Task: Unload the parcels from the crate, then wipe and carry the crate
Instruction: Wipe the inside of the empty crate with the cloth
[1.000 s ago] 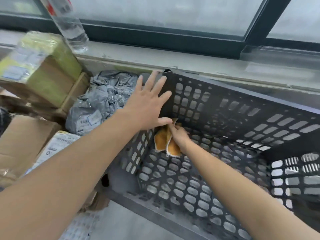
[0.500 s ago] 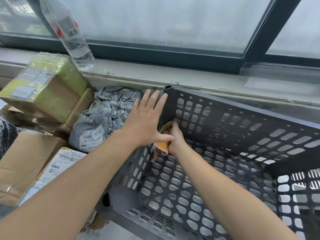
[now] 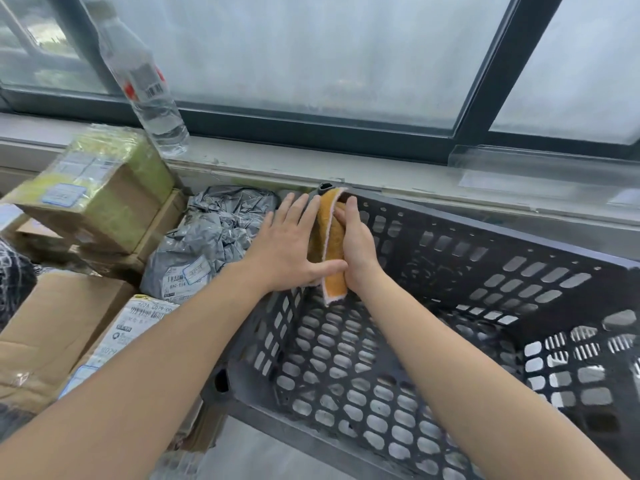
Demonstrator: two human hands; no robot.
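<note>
A dark grey perforated crate (image 3: 467, 271) stands below the window sill with nothing inside it. My left hand (image 3: 287, 247) lies flat, fingers straight, against the outside of the crate's far left corner. My right hand (image 3: 356, 247) presses an orange cloth (image 3: 329, 244) against the inside of that same corner, the cloth reaching up to the rim. Parcels lie to the left of the crate: a grey plastic mailer bag (image 3: 207, 244), a green-taped box (image 3: 97, 192) and brown cardboard boxes (image 3: 52, 334).
A clear water bottle (image 3: 145, 84) stands on the window sill (image 3: 415, 174) behind the parcels. The window frame (image 3: 311, 126) runs along the back. A labelled white parcel (image 3: 128, 337) leans against the crate's left wall.
My right hand has slid the orange cloth upward along the crate's inner corner to the rim. My left hand stays braced on the corner's outside.
</note>
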